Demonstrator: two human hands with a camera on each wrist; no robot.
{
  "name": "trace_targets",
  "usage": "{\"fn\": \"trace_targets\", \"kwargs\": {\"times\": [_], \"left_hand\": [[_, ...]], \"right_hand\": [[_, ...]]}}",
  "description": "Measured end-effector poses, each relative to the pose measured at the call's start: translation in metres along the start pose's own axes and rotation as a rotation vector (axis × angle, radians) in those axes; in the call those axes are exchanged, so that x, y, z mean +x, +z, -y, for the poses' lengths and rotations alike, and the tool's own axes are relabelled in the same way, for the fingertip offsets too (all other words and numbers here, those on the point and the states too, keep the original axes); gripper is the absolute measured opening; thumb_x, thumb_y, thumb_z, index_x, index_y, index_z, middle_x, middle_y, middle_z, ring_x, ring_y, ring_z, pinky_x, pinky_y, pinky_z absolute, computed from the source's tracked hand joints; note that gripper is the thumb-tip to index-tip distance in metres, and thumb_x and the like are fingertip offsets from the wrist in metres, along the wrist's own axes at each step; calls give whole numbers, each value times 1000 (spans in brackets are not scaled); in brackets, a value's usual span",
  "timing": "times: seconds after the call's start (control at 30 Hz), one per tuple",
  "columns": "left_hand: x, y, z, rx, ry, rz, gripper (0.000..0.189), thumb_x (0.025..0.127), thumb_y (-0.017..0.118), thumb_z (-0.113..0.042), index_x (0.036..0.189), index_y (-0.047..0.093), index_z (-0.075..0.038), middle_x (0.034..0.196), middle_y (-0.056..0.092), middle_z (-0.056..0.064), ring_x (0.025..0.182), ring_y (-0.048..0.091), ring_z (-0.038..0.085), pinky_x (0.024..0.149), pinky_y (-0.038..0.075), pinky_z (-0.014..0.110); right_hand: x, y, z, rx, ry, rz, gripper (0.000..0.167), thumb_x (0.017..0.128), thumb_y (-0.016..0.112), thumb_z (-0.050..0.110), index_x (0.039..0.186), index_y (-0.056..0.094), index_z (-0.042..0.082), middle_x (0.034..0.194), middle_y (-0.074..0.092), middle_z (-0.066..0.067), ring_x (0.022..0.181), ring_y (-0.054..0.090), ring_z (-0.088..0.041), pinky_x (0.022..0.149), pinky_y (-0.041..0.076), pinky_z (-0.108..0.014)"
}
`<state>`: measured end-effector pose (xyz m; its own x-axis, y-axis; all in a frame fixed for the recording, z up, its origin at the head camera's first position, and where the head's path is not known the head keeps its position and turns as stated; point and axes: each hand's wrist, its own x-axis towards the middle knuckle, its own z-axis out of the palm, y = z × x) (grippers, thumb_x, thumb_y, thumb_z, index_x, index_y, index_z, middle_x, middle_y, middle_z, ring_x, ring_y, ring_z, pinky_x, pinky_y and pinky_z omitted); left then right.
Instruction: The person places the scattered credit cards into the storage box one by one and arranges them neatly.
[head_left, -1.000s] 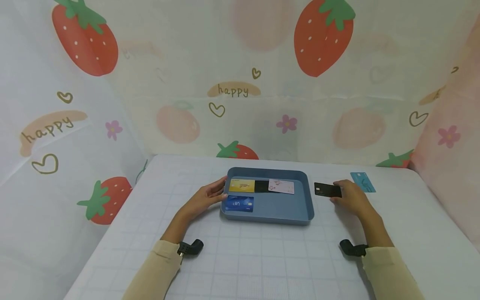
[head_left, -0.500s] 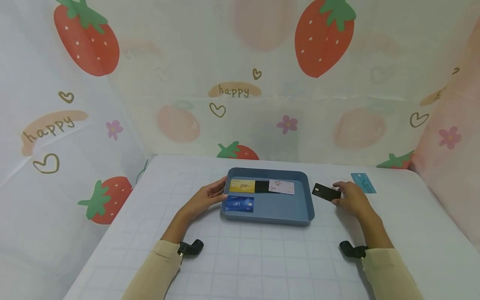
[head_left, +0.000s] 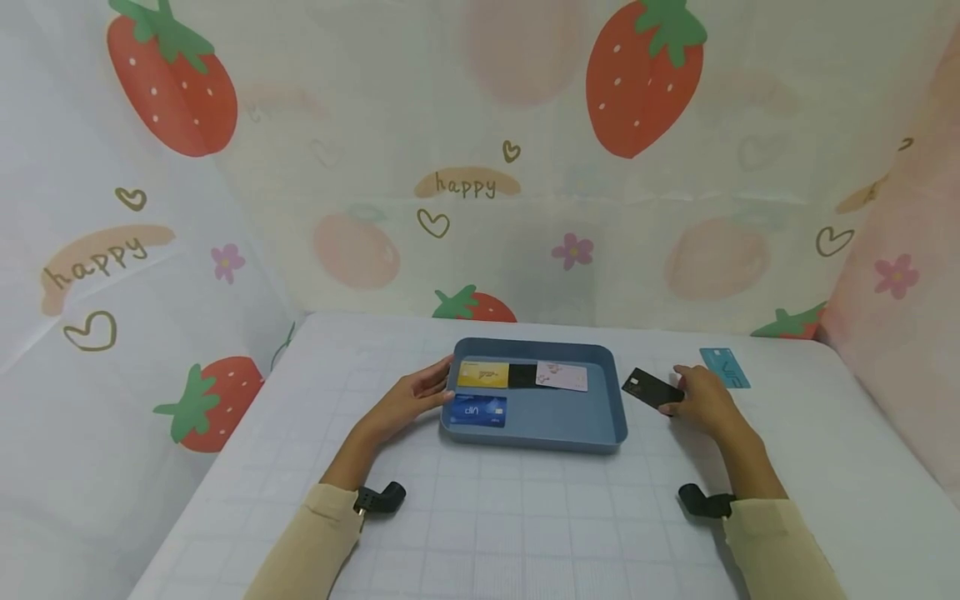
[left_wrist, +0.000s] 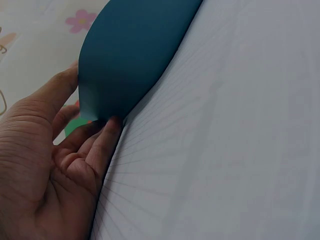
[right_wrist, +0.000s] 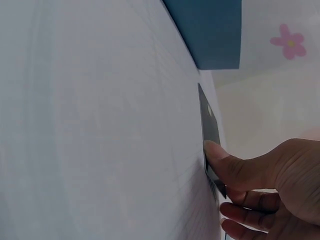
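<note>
A shallow blue-grey tray (head_left: 540, 437) lies on the white table. My left hand (head_left: 408, 400) holds its left end, thumb at the rim and bent fingers against the side, as the left wrist view also shows. Just right of the tray, a black card (head_left: 649, 388) with a chip is pinched at its right end by my right hand (head_left: 705, 402). In the right wrist view the thumb (right_wrist: 227, 162) presses the tilted card's edge, other fingers beyond it. Inside the tray lie a yellow card (head_left: 482, 374), a white-pink card (head_left: 562, 376) and a blue VIP card (head_left: 478, 410).
Between the yellow and white-pink cards is a black rectangle (head_left: 522, 376), partly covered. A teal card (head_left: 724, 367) lies behind my right hand on the table (head_left: 510, 525). Strawberry-printed curtains (head_left: 525, 250) stand along the back and sides.
The black card has turned in my right hand, its right end swinging nearer to me and its left end shifting slightly toward the tray. My left hand and the tray stay in place.
</note>
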<state>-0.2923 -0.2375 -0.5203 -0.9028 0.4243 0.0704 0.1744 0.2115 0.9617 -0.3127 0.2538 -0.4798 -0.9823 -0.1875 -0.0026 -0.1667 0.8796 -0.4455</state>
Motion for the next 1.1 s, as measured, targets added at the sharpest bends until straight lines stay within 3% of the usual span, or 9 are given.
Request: {"fn": "trace_targets", "kwargs": {"times": [0.33, 0.83, 1.1], "left_hand": [[0, -1, 0, 6, -2, -3, 73, 101, 66, -23, 161, 28, -13, 165, 29, 7, 147, 36, 20, 116, 34, 30], [2, -2, 1, 15, -4, -7, 73, 100, 67, -24, 161, 29, -13, 165, 30, 6, 147, 36, 20, 116, 33, 30], [1, -2, 2, 9, -5, -2, 72, 101, 67, -23, 161, 29, -14, 164, 30, 5, 147, 36, 20, 116, 34, 30]], "right_hand": [[-4, -2, 4, 21, -12, -9, 50, 80, 85, 9, 117, 64, -16, 103, 59, -31, 94, 57, -41, 82, 49, -56], [-3, -2, 0, 97, 34, 6, 50, 81, 85, 9, 121, 60, -7, 108, 65, -28, 92, 60, -37, 81, 49, -55], [-4, 1, -3, 120, -9, -34, 44, 85, 79, 4, 126, 64, -2, 118, 62, -34, 101, 61, -45, 81, 52, -56]]}}
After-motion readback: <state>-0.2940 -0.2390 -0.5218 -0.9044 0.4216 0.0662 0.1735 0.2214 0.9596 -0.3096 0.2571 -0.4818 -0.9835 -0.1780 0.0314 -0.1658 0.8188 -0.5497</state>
